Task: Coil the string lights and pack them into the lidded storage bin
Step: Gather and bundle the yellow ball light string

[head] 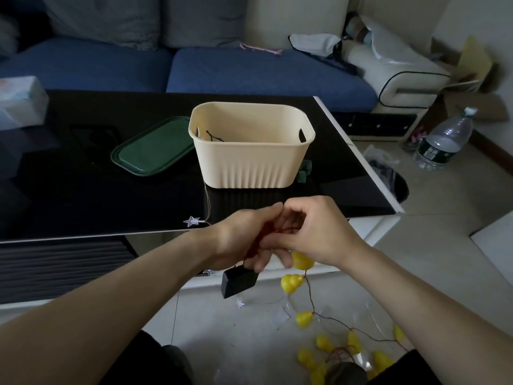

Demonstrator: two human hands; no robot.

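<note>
Your left hand (244, 240) grips bunched red-brown wire, black battery box (238, 282) hanging just below fingers. Your right hand (313, 232) pinches same wire beside it. Yellow string lights (304, 318) trail down to floor. Both hands over near edge of black table (83, 190). Cream bin (251, 145) mid-table, open; green lid (152, 147) touching its left side. Star light (191, 220) at near edge.

1. Left hand (244, 240) and right hand (313, 232) pinch reddish-brown wire of yellow pear-shaped string lights (291, 283).
2. Black rectangular battery box (238, 282) hangs below left hand.
3. Cream ribbed plastic bin (249, 162) stands on glossy black table (83, 190), beside flat dark-green lid (152, 148).
</note>
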